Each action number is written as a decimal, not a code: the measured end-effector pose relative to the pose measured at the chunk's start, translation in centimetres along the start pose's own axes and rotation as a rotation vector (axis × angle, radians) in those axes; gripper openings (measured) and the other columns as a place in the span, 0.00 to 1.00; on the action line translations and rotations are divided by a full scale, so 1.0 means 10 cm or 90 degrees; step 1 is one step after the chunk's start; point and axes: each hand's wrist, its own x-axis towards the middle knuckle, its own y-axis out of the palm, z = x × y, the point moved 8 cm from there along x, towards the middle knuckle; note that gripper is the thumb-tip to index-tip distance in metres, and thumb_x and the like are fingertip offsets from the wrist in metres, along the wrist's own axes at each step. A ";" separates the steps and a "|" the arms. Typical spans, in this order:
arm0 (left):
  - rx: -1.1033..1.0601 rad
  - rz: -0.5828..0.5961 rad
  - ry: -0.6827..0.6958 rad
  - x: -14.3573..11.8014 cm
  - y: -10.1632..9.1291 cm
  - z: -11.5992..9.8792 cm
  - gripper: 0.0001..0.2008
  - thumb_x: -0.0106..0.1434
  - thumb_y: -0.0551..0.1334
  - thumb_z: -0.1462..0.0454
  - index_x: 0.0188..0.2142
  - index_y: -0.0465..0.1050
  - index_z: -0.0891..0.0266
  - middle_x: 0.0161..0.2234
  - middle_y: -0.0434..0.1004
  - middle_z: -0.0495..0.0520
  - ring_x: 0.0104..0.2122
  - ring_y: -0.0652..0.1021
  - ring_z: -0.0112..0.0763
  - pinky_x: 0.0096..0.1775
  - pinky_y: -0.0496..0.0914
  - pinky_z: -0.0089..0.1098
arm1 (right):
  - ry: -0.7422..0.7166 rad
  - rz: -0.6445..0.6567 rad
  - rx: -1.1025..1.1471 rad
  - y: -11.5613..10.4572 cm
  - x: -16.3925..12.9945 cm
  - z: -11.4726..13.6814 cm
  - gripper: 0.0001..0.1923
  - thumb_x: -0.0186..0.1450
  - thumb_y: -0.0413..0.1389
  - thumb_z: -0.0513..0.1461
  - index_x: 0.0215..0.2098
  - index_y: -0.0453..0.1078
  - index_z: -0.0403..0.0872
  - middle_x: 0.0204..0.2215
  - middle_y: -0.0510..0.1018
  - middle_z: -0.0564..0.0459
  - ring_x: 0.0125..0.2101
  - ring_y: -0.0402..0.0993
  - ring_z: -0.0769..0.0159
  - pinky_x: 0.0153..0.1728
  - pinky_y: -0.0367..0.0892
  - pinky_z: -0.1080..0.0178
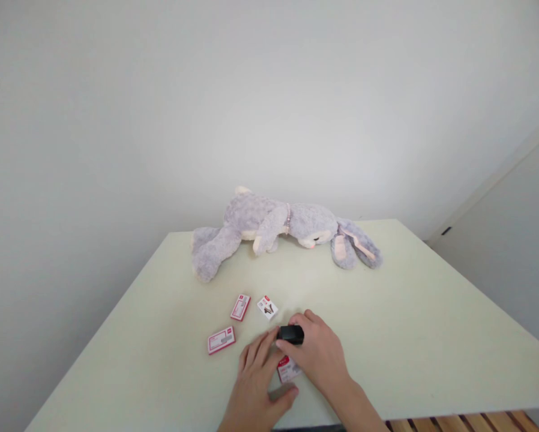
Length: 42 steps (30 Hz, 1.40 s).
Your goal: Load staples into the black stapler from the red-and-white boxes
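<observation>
Low centre of the frame, the right hand [320, 354] pinches a small black plastic stapler [290, 334]; the left hand [255, 384], fingers together, pins a red-and-white staple box [288, 369], three boxes [239, 307] untouched

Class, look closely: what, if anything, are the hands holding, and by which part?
The right hand grips a small black object by its near end; the left hand touches its left side.
</observation>
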 end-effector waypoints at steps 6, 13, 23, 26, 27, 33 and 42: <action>0.004 -0.033 -0.018 -0.01 -0.02 0.09 0.36 0.58 0.70 0.61 0.66 0.65 0.47 0.69 0.61 0.54 0.66 0.66 0.50 0.65 0.63 0.51 | -0.011 -0.082 0.078 -0.03 0.04 0.15 0.08 0.59 0.64 0.44 0.34 0.73 0.52 0.32 0.74 0.55 0.34 0.72 0.61 0.36 0.64 0.63; -0.014 -0.024 -0.019 0.03 -0.07 0.07 0.25 0.60 0.68 0.64 0.57 0.75 0.47 0.69 0.63 0.50 0.66 0.66 0.48 0.65 0.65 0.50 | 0.072 -0.106 0.430 -0.23 -0.04 -0.59 0.18 0.68 0.55 0.53 0.41 0.73 0.47 0.27 0.70 0.56 0.26 0.66 0.66 0.26 0.63 0.66; -0.049 -0.013 -0.042 0.02 -0.10 0.12 0.23 0.60 0.66 0.66 0.55 0.75 0.46 0.70 0.61 0.46 0.68 0.64 0.43 0.66 0.63 0.48 | 0.293 -0.080 0.574 -0.14 -0.25 -1.46 0.29 0.69 0.48 0.61 0.41 0.73 0.46 0.22 0.71 0.56 0.21 0.69 0.64 0.18 0.63 0.65; -0.078 0.001 -0.052 0.02 -0.11 0.16 0.22 0.60 0.66 0.67 0.53 0.75 0.48 0.70 0.61 0.47 0.68 0.64 0.43 0.66 0.62 0.47 | 0.385 0.005 0.587 0.02 -0.39 -1.70 0.33 0.67 0.45 0.66 0.30 0.70 0.47 0.16 0.69 0.55 0.16 0.67 0.65 0.14 0.59 0.66; -0.085 0.003 -0.055 0.02 -0.11 0.16 0.21 0.60 0.66 0.67 0.52 0.76 0.48 0.70 0.61 0.47 0.68 0.64 0.43 0.66 0.62 0.47 | 0.403 0.021 0.591 0.06 -0.45 -1.73 0.35 0.67 0.43 0.67 0.30 0.70 0.47 0.15 0.69 0.55 0.14 0.66 0.66 0.13 0.57 0.66; -0.063 -0.034 -0.076 0.06 -0.09 0.12 0.20 0.58 0.70 0.66 0.49 0.79 0.45 0.67 0.66 0.46 0.64 0.68 0.46 0.62 0.66 0.49 | 0.294 0.227 0.586 0.57 -0.63 -1.05 0.31 0.68 0.47 0.65 0.40 0.69 0.47 0.17 0.68 0.61 0.10 0.56 0.73 0.12 0.45 0.69; -0.055 -0.042 -0.024 0.07 -0.01 0.22 0.19 0.60 0.72 0.62 0.50 0.79 0.46 0.65 0.69 0.48 0.64 0.68 0.47 0.61 0.67 0.52 | 0.164 0.191 0.438 0.65 -0.47 -0.91 0.22 0.69 0.54 0.54 0.31 0.71 0.44 0.20 0.67 0.59 0.22 0.59 0.70 0.24 0.52 0.67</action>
